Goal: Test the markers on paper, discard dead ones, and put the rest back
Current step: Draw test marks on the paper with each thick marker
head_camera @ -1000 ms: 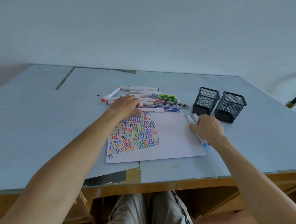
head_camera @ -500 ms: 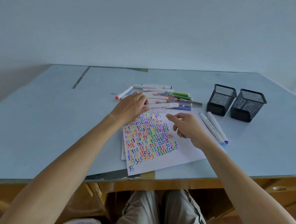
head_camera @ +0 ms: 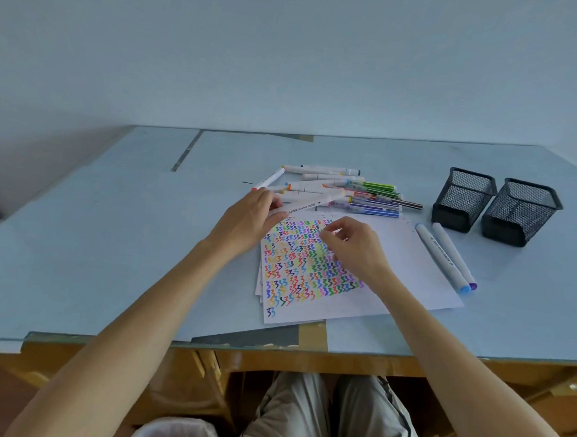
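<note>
Fingers (head_camera: 274,206) of the left hand (head_camera: 247,221) now curl round one end of a white marker (head_camera: 309,204), lifted off the pile of markers (head_camera: 348,191) at the far edge of the paper (head_camera: 402,257); a second ago that hand lay flat on the pile with nothing raised. The marker slants up and to the right, its far end over the pile. The right hand (head_camera: 356,247) has left the two markers (head_camera: 445,256) it was touching beside the sheet, which now lie side by side on the desk (head_camera: 95,241) just in front of the two mesh pen holders (head_camera: 495,205). It hovers over the coloured squiggles, fingers loosely curled, thumb and forefinger close together and holding nothing, a little short of the lifted marker.

My reading is that one test cycle has ended and the next is starting: the pair set down by the holders look like tested ones waiting to go back, and the right hand is coming in to pull the cap. Both holders appear empty and the pile is large, so most of the task remains. A bin (head_camera: 175,433) sits below the desk edge for dead ones.
</note>
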